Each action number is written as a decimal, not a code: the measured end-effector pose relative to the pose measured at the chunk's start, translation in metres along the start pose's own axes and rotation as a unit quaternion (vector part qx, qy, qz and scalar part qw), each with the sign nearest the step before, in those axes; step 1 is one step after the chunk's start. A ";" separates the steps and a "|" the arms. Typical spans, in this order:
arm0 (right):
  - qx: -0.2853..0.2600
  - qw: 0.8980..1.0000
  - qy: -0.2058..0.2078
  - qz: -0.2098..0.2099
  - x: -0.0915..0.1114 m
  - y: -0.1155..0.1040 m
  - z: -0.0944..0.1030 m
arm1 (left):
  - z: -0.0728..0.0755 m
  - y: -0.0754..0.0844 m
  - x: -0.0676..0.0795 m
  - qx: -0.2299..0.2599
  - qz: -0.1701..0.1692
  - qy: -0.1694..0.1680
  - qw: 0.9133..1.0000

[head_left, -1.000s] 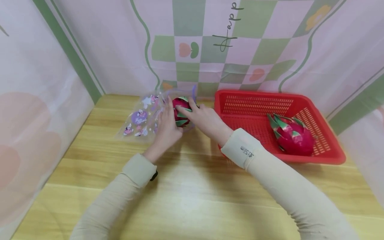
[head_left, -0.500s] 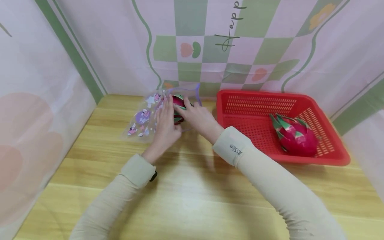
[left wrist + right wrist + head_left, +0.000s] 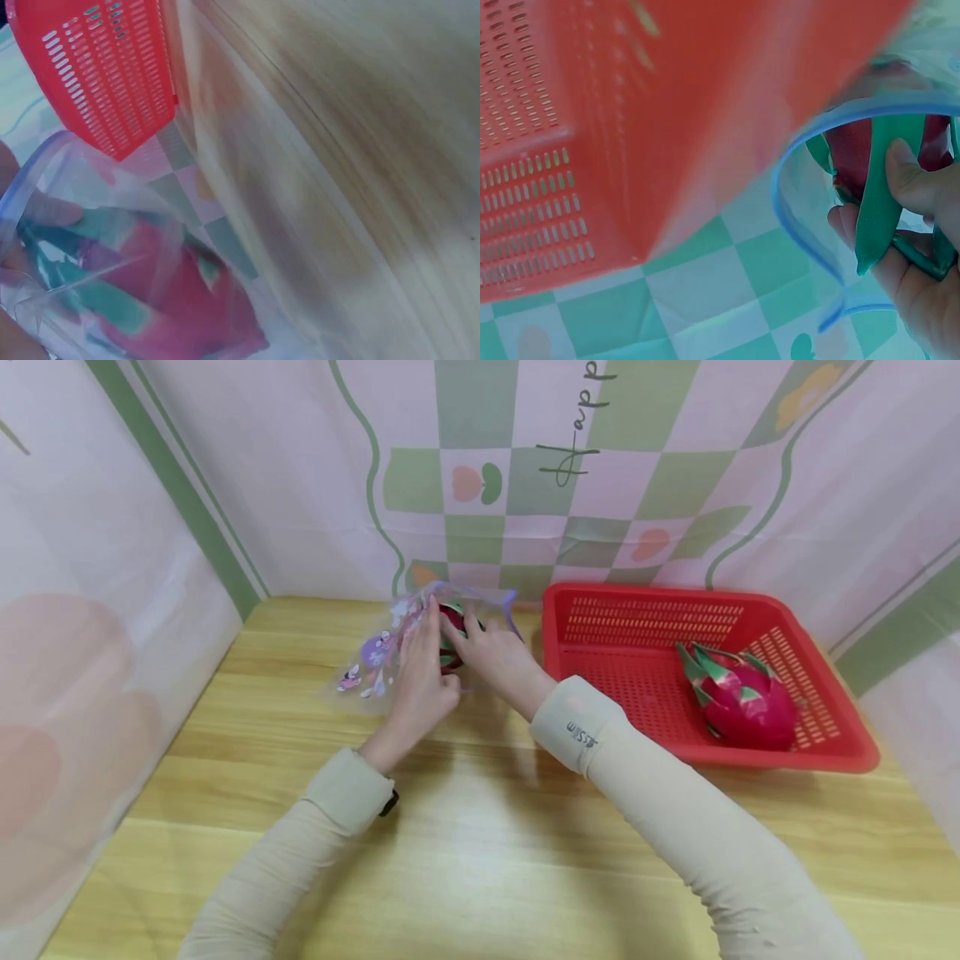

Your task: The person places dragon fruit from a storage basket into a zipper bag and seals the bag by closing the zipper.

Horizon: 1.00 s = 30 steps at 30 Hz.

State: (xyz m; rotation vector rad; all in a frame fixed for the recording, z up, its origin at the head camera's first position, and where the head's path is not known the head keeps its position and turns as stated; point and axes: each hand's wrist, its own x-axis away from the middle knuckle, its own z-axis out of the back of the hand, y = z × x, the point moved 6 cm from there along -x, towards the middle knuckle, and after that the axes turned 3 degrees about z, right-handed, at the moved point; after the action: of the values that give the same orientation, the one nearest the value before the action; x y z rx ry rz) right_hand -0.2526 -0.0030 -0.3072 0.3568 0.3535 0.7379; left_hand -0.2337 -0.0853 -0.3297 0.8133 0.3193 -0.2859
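Observation:
A clear plastic bag (image 3: 372,652) with purple cartoon prints lies at the back of the table, its mouth facing right. Inside it is a pink dragon fruit (image 3: 172,300) with green scales, partly hidden by the hands in the head view. My right hand (image 3: 498,662) reaches through the blue-purple rim (image 3: 784,191) and holds the fruit by its leafy end, thumb on a green scale (image 3: 881,199). Long, straight fingers of my left hand (image 3: 422,668) lie along the bag's outside, on the fruit's left.
A red plastic basket (image 3: 637,739) stands close on the right, holding a second dragon fruit (image 3: 750,710). The wooden table (image 3: 472,852) meets a patterned cloth backdrop (image 3: 472,539) behind the bag.
The bag has slid right over the fruit, and its rim now reaches farther toward the basket. My right hand has moved slightly left with the fruit, deeper into the bag.

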 end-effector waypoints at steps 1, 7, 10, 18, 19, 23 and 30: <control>-0.002 1.000 -0.006 -0.001 0.001 0.000 -0.001 | 0.000 0.000 0.000 -0.001 0.000 0.001 1.000; -0.044 0.997 -0.065 -0.014 0.002 -0.002 -0.014 | -0.002 0.003 0.001 -0.009 -0.004 0.006 1.000; -0.033 0.998 -0.059 -0.018 0.003 -0.005 -0.017 | -0.004 0.004 0.002 -0.011 -0.012 0.009 1.000; -0.067 0.997 -0.037 -0.034 0.006 0.002 -0.013 | -0.007 0.004 0.001 -0.024 -0.010 0.000 1.000; -0.077 0.996 -0.041 -0.035 0.006 0.003 -0.013 | -0.007 0.004 0.000 -0.022 -0.007 -0.003 1.000; -0.098 0.991 -0.078 -0.035 0.005 0.003 -0.015 | -0.007 0.002 -0.001 -0.020 0.005 -0.009 1.000; -0.095 0.990 -0.106 -0.002 0.004 -0.007 -0.019 | -0.008 -0.002 0.000 -0.018 0.003 -0.004 1.000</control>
State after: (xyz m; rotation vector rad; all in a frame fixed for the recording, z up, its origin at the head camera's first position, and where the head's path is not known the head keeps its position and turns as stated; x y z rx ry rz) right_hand -0.2540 -0.0012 -0.3274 0.2511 0.0810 0.7159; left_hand -0.2358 -0.0809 -0.3357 0.7777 0.3135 -0.2760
